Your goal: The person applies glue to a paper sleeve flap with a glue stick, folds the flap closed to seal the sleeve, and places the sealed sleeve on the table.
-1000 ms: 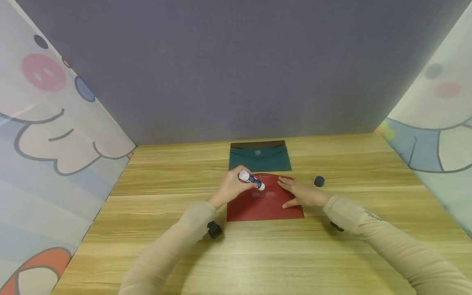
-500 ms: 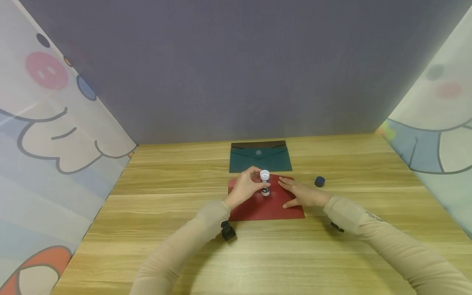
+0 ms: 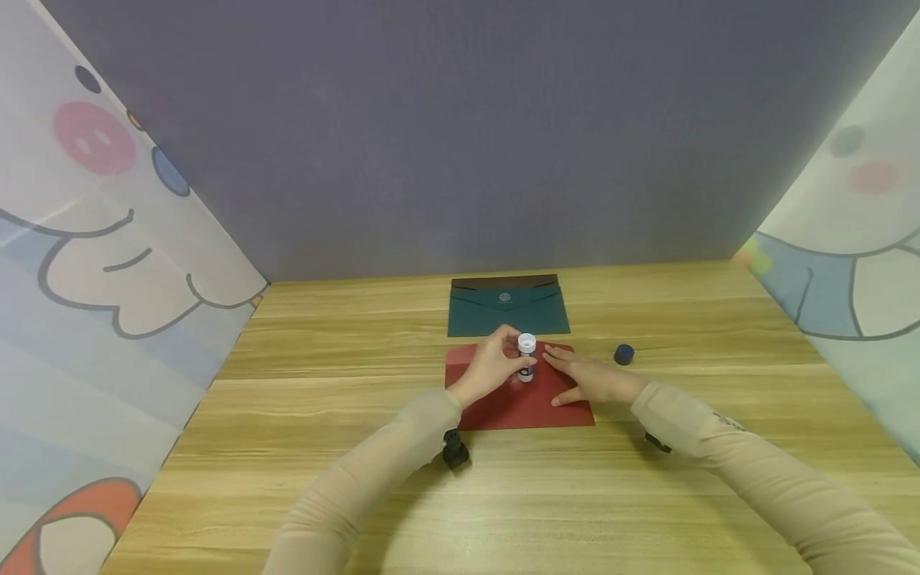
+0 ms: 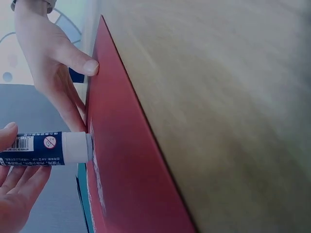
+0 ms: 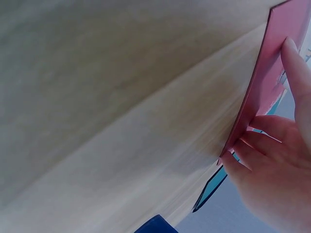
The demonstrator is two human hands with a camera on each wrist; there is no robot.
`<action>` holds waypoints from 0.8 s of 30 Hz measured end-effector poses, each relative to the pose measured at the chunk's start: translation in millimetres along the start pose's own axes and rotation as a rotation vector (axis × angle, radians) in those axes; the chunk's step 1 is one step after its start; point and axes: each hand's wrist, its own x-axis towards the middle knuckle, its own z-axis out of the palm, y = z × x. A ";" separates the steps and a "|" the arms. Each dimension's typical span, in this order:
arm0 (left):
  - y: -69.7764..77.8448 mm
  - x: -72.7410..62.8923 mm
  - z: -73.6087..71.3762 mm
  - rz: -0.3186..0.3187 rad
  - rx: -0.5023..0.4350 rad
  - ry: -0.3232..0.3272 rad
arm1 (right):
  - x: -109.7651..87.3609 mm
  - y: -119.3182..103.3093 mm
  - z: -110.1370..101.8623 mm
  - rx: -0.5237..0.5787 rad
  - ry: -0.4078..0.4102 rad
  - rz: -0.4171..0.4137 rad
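Note:
A glue stick (image 3: 527, 351) with a white base and blue label stands upright in my left hand (image 3: 492, 367), pinched between thumb and fingers. Its white lower end (image 4: 77, 147) meets the red envelope (image 3: 503, 411), where pale glue smears show in the left wrist view. My right hand (image 3: 585, 377) rests on the envelope's right side with fingers spread. In the right wrist view its thumb and fingertips press on the red paper (image 5: 265, 73). The left hand hides part of the flap.
Behind the red envelope lies a dark green envelope (image 3: 506, 318) with a brown strip along its top. A dark blue cap (image 3: 624, 354) sits on the wooden table (image 3: 345, 351) to the right. A grey panel (image 3: 496, 144) rises at the table's back edge.
My left hand has moved right across the red envelope, and the glue stick has gone from tilted to upright. The right hand has stayed in place.

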 end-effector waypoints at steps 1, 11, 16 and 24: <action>0.2 0.3 0.3 0.005 0.001 -0.006 | -0.1 0.2 0.0 0.000 -0.002 -0.002; -0.4 4.1 1.3 0.186 0.204 -0.128 | -0.8 2.6 0.6 -0.005 0.006 -0.006; -2.7 1.6 -1.8 0.184 0.253 -0.153 | 1.1 1.0 -0.3 -0.009 0.001 -0.005; -4.4 -4.3 -7.7 0.192 0.263 -0.173 | 1.8 -0.8 -0.7 -0.017 -0.017 0.012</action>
